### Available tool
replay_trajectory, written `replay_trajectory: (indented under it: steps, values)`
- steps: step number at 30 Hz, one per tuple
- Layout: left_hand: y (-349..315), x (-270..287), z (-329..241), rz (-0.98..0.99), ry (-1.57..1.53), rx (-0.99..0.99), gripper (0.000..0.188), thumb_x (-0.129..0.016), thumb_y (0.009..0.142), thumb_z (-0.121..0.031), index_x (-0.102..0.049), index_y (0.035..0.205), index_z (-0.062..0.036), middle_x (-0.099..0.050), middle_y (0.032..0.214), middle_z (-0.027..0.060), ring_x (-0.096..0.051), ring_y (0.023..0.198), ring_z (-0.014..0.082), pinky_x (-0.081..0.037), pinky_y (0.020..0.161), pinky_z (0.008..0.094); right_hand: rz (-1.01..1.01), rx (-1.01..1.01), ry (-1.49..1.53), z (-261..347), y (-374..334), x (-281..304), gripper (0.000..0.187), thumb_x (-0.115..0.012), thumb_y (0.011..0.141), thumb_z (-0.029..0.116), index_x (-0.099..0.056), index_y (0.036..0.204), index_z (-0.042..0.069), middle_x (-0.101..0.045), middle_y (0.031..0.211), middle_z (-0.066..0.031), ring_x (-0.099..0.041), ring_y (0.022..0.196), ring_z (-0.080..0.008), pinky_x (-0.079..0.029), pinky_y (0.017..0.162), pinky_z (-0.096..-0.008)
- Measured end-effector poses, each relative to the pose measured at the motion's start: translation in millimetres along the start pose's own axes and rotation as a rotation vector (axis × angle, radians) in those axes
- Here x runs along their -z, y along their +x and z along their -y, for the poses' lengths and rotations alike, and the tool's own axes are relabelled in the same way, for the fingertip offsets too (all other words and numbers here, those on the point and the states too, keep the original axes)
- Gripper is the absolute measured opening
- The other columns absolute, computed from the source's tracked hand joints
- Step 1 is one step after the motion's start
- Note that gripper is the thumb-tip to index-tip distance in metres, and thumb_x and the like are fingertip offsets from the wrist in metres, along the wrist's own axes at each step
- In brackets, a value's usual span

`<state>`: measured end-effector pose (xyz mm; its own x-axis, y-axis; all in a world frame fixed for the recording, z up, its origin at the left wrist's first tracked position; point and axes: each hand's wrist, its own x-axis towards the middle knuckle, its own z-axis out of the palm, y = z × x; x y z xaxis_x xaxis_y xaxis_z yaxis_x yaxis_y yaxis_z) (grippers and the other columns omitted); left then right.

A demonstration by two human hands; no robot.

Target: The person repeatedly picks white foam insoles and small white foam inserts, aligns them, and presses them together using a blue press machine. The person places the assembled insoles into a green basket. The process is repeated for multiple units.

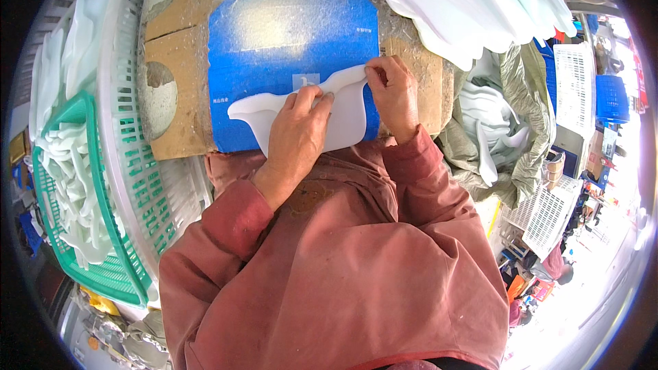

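Observation:
A thin white moulded plastic piece [346, 113], with a wavy flared rim and a deeper curved body, is held over the blue sheet [274, 41] in front of me. My left hand [298, 123] lies across its middle, fingers bent over the upper rim and closed on it. My right hand [394, 89] pinches the narrow tip at its right end between thumb and forefinger. Whether a small tool is also in the right hand cannot be seen. Part of the piece's body is hidden behind my left hand.
Brown cardboard [175, 27] covers the work surface. Similar white pieces are stacked at far right [473, 0]. An open woven sack [531, 89] on the right holds more white parts. To the left stand a white crate [127, 82] and a green basket [96, 185] full of white parts.

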<state>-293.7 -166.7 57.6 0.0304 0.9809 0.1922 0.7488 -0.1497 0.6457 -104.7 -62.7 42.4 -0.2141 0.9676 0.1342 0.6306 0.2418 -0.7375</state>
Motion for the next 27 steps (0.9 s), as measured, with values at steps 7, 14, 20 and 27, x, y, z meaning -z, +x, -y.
replay_trajectory:
  steps: [7,14,20,27]
  values:
    - [1.5,-1.8,1.2,-0.034,-0.031,-0.008,0.025,-0.069,0.089,-0.001,-0.072,0.114,0.0,-0.063,0.113,0.0123,-0.065,0.1,0.0354,-0.058,0.085,0.0423,0.11,-0.106,-0.086,2.4,9.3,5.0,0.012,-0.075,0.092,0.011,-0.071,0.099,0.003,-0.069,0.098,-0.0175,-0.07,0.088,-0.0372,-0.056,0.078,-0.0448]
    - [-8.6,-19.4,15.4,-0.042,-0.129,0.037,0.021,-0.065,0.092,-0.005,-0.073,0.112,-0.0025,-0.067,0.114,0.0128,-0.066,0.107,0.0352,-0.056,0.091,0.0429,0.263,-0.123,-0.296,-14.4,15.0,7.0,0.018,-0.065,0.099,0.022,-0.072,0.107,0.008,-0.074,0.107,-0.0192,-0.072,0.095,-0.0403,-0.056,0.083,-0.0482]
    - [-11.5,-33.4,24.7,-0.109,-0.121,-0.042,0.022,-0.062,0.094,-0.007,-0.067,0.115,-0.0039,-0.061,0.11,0.0137,-0.062,0.105,0.034,-0.053,0.089,0.0441,0.247,-0.014,0.001,-14.6,17.2,18.6,0.019,-0.074,0.097,0.014,-0.071,0.11,0.001,-0.072,0.095,-0.0102,-0.07,0.083,-0.021,-0.056,0.073,-0.0362]
    - [-10.9,-18.4,30.4,-0.095,-0.408,0.123,0.037,-0.075,0.088,-0.007,-0.062,0.122,-0.0019,-0.059,0.125,0.0179,-0.063,0.114,0.0376,-0.053,0.097,0.0455,0.456,-0.163,0.219,11.6,19.0,13.8,0.026,-0.074,0.097,0.013,-0.071,0.119,-0.001,-0.074,0.096,-0.008,-0.066,0.083,-0.0132,-0.055,0.075,-0.0319]
